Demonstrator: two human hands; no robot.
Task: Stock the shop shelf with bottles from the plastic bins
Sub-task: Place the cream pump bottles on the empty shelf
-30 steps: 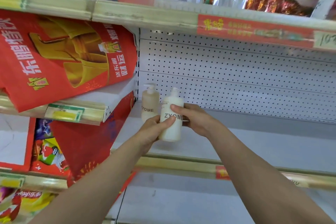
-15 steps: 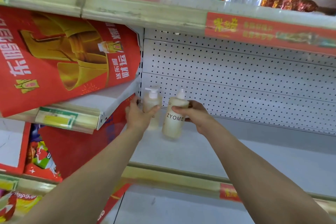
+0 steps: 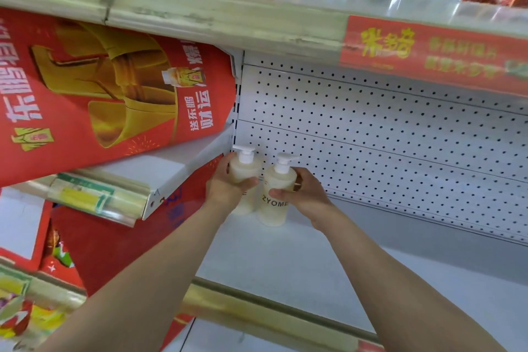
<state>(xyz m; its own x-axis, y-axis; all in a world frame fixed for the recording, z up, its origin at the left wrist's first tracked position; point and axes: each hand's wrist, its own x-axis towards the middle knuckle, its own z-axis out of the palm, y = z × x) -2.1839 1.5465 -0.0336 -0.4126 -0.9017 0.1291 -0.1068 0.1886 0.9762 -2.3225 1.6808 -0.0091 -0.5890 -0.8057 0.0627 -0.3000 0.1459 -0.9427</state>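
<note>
Two cream pump bottles stand side by side at the back left corner of the white shelf (image 3: 300, 260). My left hand (image 3: 225, 188) grips the left bottle (image 3: 245, 171) around its middle. My right hand (image 3: 303, 194) holds the right bottle (image 3: 275, 208), marked ZYOME, with thumb across its front and fingers behind it. Both bottles are upright with their bases on or very near the shelf floor. The plastic bins are out of view.
A white pegboard back wall (image 3: 385, 134) runs behind the shelf. A red and gold promotional box (image 3: 108, 88) leans on the neighbouring shelf to the left. A gold price rail (image 3: 257, 311) edges the shelf front. An upper shelf (image 3: 228, 20) hangs overhead.
My left hand left the ZYOME bottle and took hold of the bottle standing at the back. My right hand carried the ZYOME bottle back and set it upright beside that one.
</note>
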